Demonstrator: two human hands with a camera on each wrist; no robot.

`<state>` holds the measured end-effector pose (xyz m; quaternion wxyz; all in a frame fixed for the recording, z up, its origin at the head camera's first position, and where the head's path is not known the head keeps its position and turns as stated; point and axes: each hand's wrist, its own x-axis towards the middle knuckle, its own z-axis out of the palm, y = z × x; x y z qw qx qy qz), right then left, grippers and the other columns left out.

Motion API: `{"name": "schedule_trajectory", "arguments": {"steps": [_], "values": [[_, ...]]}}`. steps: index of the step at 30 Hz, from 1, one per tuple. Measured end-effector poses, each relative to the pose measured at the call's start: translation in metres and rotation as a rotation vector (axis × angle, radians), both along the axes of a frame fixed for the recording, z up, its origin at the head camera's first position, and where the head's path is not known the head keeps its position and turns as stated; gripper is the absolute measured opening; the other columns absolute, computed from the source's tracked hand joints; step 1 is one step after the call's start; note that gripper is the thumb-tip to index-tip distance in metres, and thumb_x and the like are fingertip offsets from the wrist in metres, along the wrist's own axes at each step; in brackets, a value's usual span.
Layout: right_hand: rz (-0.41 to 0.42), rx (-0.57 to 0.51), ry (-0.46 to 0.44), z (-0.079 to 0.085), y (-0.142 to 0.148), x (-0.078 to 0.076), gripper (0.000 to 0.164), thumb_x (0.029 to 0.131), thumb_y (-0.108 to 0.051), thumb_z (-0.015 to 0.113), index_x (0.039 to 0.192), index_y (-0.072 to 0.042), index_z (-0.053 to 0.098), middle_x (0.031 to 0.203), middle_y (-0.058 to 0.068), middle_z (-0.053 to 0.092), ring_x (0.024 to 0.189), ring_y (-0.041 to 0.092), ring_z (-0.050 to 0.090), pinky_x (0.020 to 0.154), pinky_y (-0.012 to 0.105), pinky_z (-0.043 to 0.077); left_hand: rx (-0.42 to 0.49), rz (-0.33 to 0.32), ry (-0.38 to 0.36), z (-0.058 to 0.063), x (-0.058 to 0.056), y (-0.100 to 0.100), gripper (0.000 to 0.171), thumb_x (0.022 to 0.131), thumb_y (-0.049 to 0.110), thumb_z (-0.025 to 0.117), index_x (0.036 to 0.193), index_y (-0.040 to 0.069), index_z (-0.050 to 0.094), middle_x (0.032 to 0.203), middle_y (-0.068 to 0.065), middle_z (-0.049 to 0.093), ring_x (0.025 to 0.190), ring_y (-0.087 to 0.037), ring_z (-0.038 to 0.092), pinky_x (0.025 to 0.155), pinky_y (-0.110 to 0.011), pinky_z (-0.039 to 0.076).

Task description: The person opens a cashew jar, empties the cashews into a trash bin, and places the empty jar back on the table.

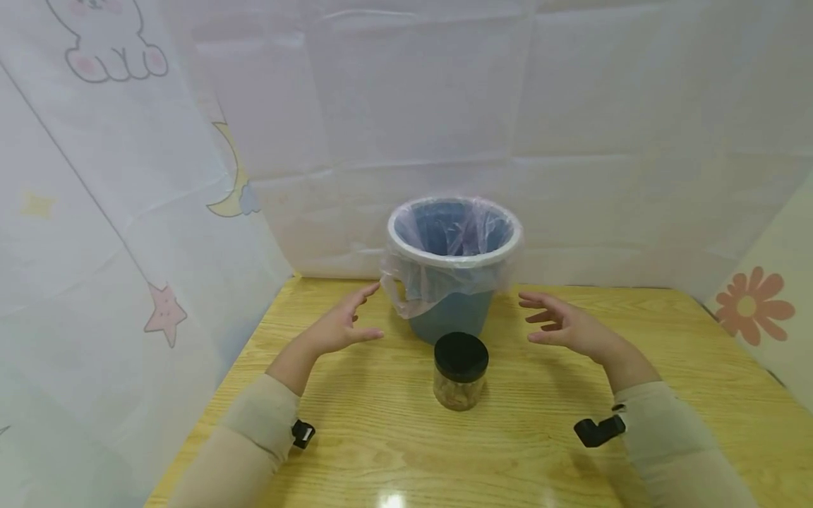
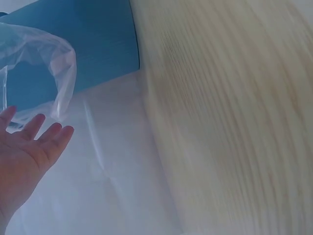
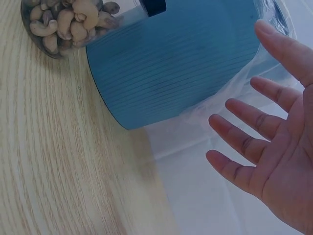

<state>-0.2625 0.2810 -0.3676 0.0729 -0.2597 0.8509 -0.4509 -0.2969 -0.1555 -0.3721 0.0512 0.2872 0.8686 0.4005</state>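
Note:
A blue trash bin (image 1: 447, 314) with a pale rim stands upright at the back of the table. A thin pinkish plastic bag (image 1: 416, 271) lines it and hangs over the rim, with a loop handle (image 2: 63, 68) dangling on the left. In front of the bin sits a clear jar (image 1: 459, 391) of cashews (image 3: 78, 19) with a black lid (image 1: 461, 356). My left hand (image 1: 336, 328) is held left of the bin, fingers spread near the loop, holding nothing. On the other side, my right hand (image 1: 571, 328) hovers with its fingers apart, palm toward the bin and grasping nothing.
The wooden table (image 1: 381, 451) reaches back to a pale sheet (image 1: 406, 106) hung behind the bin. Another sheet with printed cartoons (image 1: 165, 314) closes off the left side. Dark wrist straps (image 1: 600, 430) sit on both sleeves.

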Motion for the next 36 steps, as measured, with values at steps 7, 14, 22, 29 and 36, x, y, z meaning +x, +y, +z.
{"name": "schedule_trajectory", "arguments": {"steps": [7, 14, 22, 29, 36], "values": [[0.039, -0.023, 0.003, -0.004, -0.001, -0.001, 0.067, 0.086, -0.017, 0.064, 0.143, -0.014, 0.029, 0.141, 0.017, 0.032, 0.118, 0.043, 0.04, 0.09, 0.053, 0.039, -0.008, -0.013, 0.006, -0.004, -0.001, 0.009, 0.091, 0.076, 0.04, 0.072, 0.147, 0.018, 0.019, 0.149, -0.003, 0.019, 0.133, -0.03, 0.024, 0.101, -0.051, 0.03], [0.051, -0.037, -0.004, -0.008, -0.007, -0.003, 0.068, 0.085, -0.015, 0.066, 0.142, -0.011, 0.03, 0.143, 0.015, 0.029, 0.119, 0.042, 0.04, 0.089, 0.048, 0.041, 0.002, -0.046, -0.001, -0.008, 0.0, 0.017, 0.092, 0.074, 0.032, 0.076, 0.146, 0.022, 0.02, 0.148, -0.003, 0.02, 0.132, -0.03, 0.026, 0.101, -0.049, 0.032], [0.068, -0.043, -0.017, -0.015, -0.012, -0.004, 0.069, 0.084, -0.016, 0.067, 0.142, -0.01, 0.03, 0.143, 0.016, 0.029, 0.119, 0.042, 0.04, 0.091, 0.054, 0.037, 0.002, -0.077, -0.002, -0.013, 0.002, 0.026, 0.094, 0.074, 0.036, 0.075, 0.147, 0.018, 0.019, 0.149, 0.001, 0.019, 0.132, -0.028, 0.026, 0.1, -0.051, 0.032], [0.079, -0.041, -0.022, -0.021, -0.022, -0.003, 0.069, 0.085, -0.017, 0.066, 0.141, -0.004, 0.028, 0.143, 0.018, 0.028, 0.118, 0.04, 0.042, 0.092, 0.054, 0.037, 0.014, -0.099, -0.006, -0.017, 0.002, 0.034, 0.09, 0.076, 0.028, 0.075, 0.146, 0.018, 0.02, 0.149, 0.001, 0.02, 0.133, -0.028, 0.025, 0.1, -0.049, 0.032], [0.1, -0.057, -0.042, -0.024, -0.027, -0.002, 0.069, 0.084, -0.017, 0.066, 0.141, -0.005, 0.029, 0.14, 0.021, 0.032, 0.117, 0.044, 0.041, 0.092, 0.06, 0.034, 0.014, -0.122, -0.045, -0.022, 0.004, 0.041, 0.09, 0.076, 0.029, 0.075, 0.146, 0.019, 0.02, 0.149, -0.001, 0.02, 0.133, -0.029, 0.024, 0.101, -0.051, 0.031]]}}
